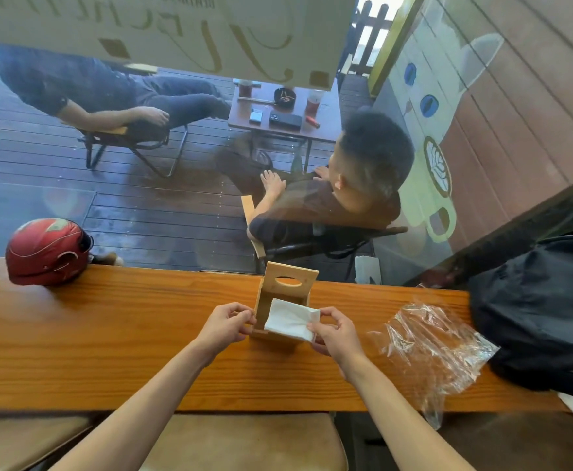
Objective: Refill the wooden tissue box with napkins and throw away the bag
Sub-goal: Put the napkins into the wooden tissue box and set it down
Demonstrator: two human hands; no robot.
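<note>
This looks like a café. A long wooden surface (108,321) runs along a big window (176,164), like a bar counter for guests, with padded stools (244,440) under it. The glass carries large painted letters (210,39) at the top. On the right wall there is a painted cat (424,96) holding a cup with latte art (437,171). Outside, on a dark wooden deck (142,215), two people sit in folding chairs near a small table (285,113) with drinks (314,102), an ashtray (284,96) and phones (285,120). A wooden tissue box (290,283) with napkins (290,319) stands on the surface, as is usual in such places.
</note>
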